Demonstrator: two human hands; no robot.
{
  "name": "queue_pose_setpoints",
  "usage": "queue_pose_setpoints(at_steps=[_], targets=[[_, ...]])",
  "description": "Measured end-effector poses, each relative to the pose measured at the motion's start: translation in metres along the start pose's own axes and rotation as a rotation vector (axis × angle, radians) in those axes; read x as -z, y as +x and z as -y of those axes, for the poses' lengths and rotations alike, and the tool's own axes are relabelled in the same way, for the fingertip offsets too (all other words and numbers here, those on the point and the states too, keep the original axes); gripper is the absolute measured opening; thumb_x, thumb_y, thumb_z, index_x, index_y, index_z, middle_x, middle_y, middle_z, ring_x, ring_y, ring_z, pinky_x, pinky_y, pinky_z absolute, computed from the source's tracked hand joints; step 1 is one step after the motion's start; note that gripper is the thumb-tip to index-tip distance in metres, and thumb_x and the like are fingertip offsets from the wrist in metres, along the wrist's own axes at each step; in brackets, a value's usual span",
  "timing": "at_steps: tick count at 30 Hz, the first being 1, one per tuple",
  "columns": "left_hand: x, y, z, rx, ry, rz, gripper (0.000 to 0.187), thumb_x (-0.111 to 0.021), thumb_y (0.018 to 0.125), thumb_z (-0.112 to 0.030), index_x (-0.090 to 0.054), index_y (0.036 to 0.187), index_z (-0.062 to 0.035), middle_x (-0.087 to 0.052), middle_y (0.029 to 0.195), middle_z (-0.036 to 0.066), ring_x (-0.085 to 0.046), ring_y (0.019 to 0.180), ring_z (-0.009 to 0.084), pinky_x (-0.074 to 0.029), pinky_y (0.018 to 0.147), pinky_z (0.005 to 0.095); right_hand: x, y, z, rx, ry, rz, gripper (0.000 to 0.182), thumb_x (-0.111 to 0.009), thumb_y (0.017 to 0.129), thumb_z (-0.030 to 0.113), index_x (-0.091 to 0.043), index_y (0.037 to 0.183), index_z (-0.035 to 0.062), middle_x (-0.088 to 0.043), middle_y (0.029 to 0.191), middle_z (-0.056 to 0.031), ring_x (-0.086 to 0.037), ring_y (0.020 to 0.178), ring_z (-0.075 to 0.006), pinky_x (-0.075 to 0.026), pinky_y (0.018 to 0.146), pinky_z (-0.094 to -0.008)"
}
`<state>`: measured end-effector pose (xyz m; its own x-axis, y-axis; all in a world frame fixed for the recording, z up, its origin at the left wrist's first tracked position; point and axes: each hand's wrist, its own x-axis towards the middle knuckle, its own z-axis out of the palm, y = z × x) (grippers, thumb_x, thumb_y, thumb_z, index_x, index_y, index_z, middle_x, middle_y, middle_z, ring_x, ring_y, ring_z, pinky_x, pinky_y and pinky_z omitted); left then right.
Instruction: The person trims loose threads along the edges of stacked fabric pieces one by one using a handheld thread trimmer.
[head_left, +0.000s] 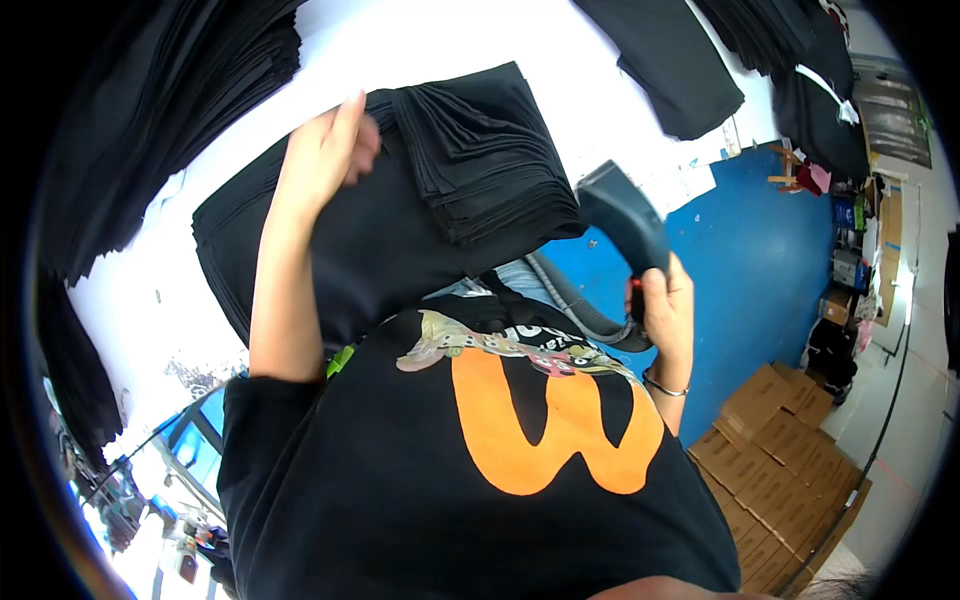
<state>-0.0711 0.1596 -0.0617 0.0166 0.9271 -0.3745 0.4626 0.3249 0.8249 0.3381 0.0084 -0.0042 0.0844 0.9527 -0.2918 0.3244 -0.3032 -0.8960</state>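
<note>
My left hand point(335, 150) is raised over a folded black cloth point(365, 235), its fingers apart, a little blurred, with nothing visible in them. On that cloth's right part lies a thick pile of folded black fabric pieces point(490, 150) with many layered edges. My right hand point(668, 305) is closed around the handle of a dark garment steamer point(625, 215), its wide head tilted up and to the left, next to the pile's right corner. A grey ribbed hose point(570, 295) curves below it, close to my body.
The white table point(400, 40) carries more stacks of black fabric point(200, 90) at the left and a black folded piece point(670, 65) at the upper right. Beyond its right edge is a blue floor point(740, 260). Brown cardboard boxes point(770, 450) are stacked at the lower right.
</note>
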Motion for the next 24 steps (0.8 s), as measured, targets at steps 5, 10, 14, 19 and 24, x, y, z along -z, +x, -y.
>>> queue_pose_setpoints(at_steps=[5,10,14,19,24], targets=[[-0.053,-0.037,0.056,0.373,-0.380,0.600,0.113,-0.024,0.090,-0.089,-0.058,0.132,0.0095,-0.071,0.117,0.026,-0.073,0.105,0.0344,-0.059,0.090,0.0455,0.023,0.005,-0.014,0.052,0.018,-0.116,0.045,-0.063,0.102,0.044,-0.064,0.112,-0.0001,-0.057,0.069,-0.0009,-0.054,0.056,-0.0086,-0.045,0.052,-0.0248],[-0.121,-0.021,-0.010,0.103,-1.059,0.493,0.130,-0.026,0.078,-0.097,-0.025,0.159,0.0049,-0.039,0.160,0.021,-0.042,0.146,0.0351,-0.033,0.120,0.0525,0.038,0.033,-0.027,0.051,-0.093,-0.067,0.045,-0.065,0.100,0.046,-0.063,0.100,0.0011,-0.058,0.067,-0.0011,-0.055,0.054,-0.0080,-0.044,0.050,-0.0253],[-0.108,0.024,-0.024,-0.297,-0.498,0.240,0.110,-0.066,0.073,-0.081,-0.044,0.152,-0.0067,-0.050,0.149,0.018,-0.050,0.135,0.0330,-0.040,0.114,0.0470,0.061,0.054,-0.037,0.043,-0.076,-0.020,0.046,-0.067,0.098,0.048,-0.063,0.098,0.0023,-0.059,0.068,-0.0012,-0.056,0.054,-0.0083,-0.044,0.049,-0.0258],[-0.073,0.089,-0.040,-0.306,0.784,-0.034,0.125,-0.096,0.048,-0.058,-0.047,0.144,0.0058,-0.059,0.133,0.028,-0.057,0.126,0.0427,-0.044,0.112,0.0457,0.095,0.083,-0.052,0.032,-0.115,0.023,0.048,-0.066,0.098,0.050,-0.062,0.095,0.0021,-0.059,0.067,-0.0030,-0.056,0.055,-0.0100,-0.045,0.051,-0.0280],[-0.096,0.125,-0.078,0.002,0.499,0.361,0.102,-0.101,0.057,-0.035,-0.055,0.137,0.0082,-0.069,0.122,0.023,-0.066,0.116,0.0345,-0.052,0.103,0.0376,0.108,0.109,-0.063,0.064,-0.007,0.056,0.044,-0.066,0.099,0.044,-0.062,0.089,0.0016,-0.056,0.062,-0.0026,-0.054,0.053,-0.0098,-0.043,0.050,-0.0271]])
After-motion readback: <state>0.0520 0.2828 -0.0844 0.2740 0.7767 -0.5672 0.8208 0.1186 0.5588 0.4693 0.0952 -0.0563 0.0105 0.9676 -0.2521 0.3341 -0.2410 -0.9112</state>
